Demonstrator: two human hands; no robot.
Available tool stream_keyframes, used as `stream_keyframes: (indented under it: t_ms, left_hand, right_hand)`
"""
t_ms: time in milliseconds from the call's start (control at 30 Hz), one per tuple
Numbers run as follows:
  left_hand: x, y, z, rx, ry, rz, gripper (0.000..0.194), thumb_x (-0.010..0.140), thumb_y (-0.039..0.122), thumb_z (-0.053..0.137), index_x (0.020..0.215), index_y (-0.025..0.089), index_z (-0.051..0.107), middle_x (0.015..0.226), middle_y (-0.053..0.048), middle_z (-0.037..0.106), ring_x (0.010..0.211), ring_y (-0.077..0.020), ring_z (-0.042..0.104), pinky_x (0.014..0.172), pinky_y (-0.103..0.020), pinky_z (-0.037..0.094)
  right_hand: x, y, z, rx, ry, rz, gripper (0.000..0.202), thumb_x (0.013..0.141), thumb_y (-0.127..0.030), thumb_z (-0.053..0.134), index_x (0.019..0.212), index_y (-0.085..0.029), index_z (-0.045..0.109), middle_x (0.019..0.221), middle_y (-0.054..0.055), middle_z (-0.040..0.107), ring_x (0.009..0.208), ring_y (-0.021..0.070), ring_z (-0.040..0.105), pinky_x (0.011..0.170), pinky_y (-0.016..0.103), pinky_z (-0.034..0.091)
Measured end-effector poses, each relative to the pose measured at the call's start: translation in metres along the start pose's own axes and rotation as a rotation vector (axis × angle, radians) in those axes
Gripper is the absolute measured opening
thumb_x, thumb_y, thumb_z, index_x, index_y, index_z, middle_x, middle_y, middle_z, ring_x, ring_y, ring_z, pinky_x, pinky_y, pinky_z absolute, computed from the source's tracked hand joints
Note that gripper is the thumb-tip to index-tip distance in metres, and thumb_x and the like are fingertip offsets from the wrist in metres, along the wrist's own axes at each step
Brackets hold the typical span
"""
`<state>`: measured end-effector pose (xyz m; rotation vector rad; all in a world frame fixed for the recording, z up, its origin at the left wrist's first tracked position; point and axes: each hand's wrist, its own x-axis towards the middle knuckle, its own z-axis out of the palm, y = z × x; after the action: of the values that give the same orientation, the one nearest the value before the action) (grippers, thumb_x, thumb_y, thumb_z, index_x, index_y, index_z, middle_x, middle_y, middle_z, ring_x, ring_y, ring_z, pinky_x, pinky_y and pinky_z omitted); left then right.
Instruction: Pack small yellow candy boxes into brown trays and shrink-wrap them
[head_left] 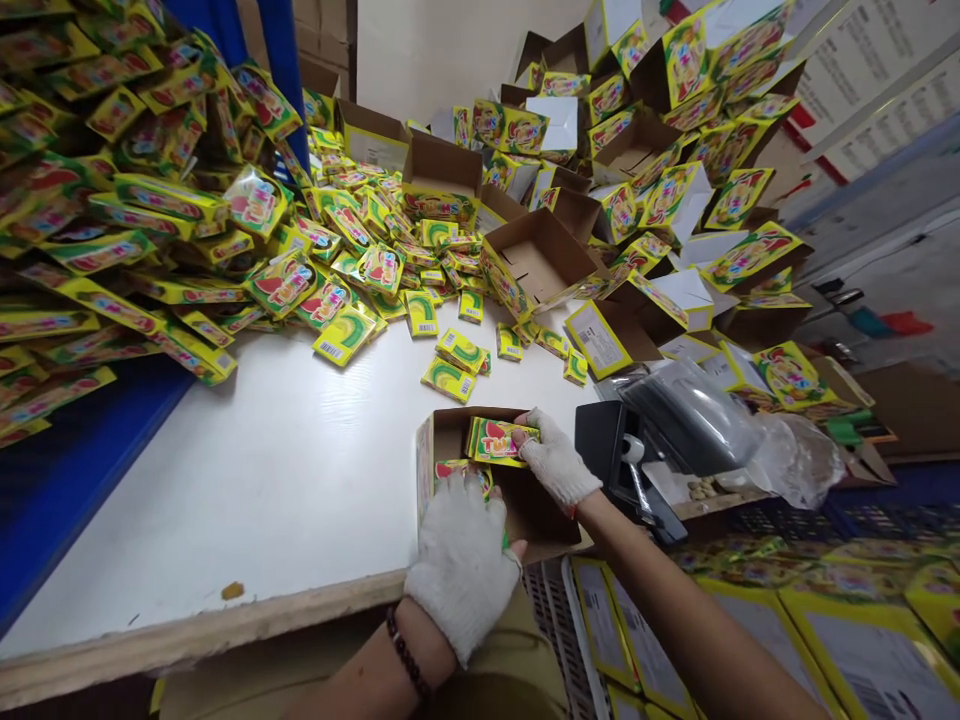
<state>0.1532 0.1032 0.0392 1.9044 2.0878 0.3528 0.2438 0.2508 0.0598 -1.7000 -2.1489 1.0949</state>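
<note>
An open cardboard box (540, 510) sits at the table's front edge, brown inside. My right hand (553, 462), in a white glove with bare fingertips, grips yellow-green candy packs (495, 441) over the far part of the box. More packs (459, 468) lie inside at the left. My left hand (465, 550), gloved and back up, reaches over the box's near left side against these packs; its fingertips are partly hidden, and whether it grips one cannot be seen.
A large heap of packs (360, 230) covers the table's back left. Open display boxes (540, 250) pile up behind and right. A black tray (600, 440) and clear plastic bags (697, 420) lie right. Filled boxes (855, 640) stand below right.
</note>
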Motion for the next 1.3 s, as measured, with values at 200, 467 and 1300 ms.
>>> stream_keyframes:
  t_ms: [200, 467, 1300]
  left_hand:
    - [0.000, 0.001, 0.002, -0.004, -0.038, -0.009, 0.064, 0.087, 0.054, 0.057, 0.133, 0.010, 0.061, 0.139, -0.028, 0.053, 0.131, -0.0448, 0.047, 0.106, -0.055, 0.038]
    - [0.002, 0.004, -0.002, -0.015, -0.075, -0.012, 0.060, 0.087, 0.051, 0.058, 0.130, 0.010, 0.064, 0.137, -0.025, 0.057, 0.131, -0.0421, 0.048, 0.107, -0.054, 0.037]
    - [0.000, 0.001, 0.005, -0.087, -0.101, 0.006, 0.065, 0.088, 0.051, 0.058, 0.135, 0.007, 0.059, 0.144, -0.025, 0.051, 0.139, -0.0417, 0.041, 0.113, -0.055, 0.031]
  right_hand:
    - [0.005, -0.007, -0.011, -0.039, -0.132, 0.075, 0.021, 0.080, -0.037, 0.055, 0.092, -0.020, 0.052, 0.074, -0.001, 0.060, 0.071, 0.0164, 0.056, 0.065, 0.026, 0.043]
    - [0.002, -0.007, -0.021, -0.359, -0.053, 0.129, 0.024, 0.083, -0.043, 0.054, 0.095, -0.022, 0.056, 0.075, 0.002, 0.064, 0.067, 0.0183, 0.055, 0.060, 0.027, 0.036]
    - [0.032, 0.008, -0.006, -0.216, -0.319, 0.048, 0.028, 0.068, -0.027, 0.063, 0.095, -0.020, 0.067, 0.085, 0.001, 0.068, 0.079, 0.0186, 0.059, 0.071, 0.028, 0.047]
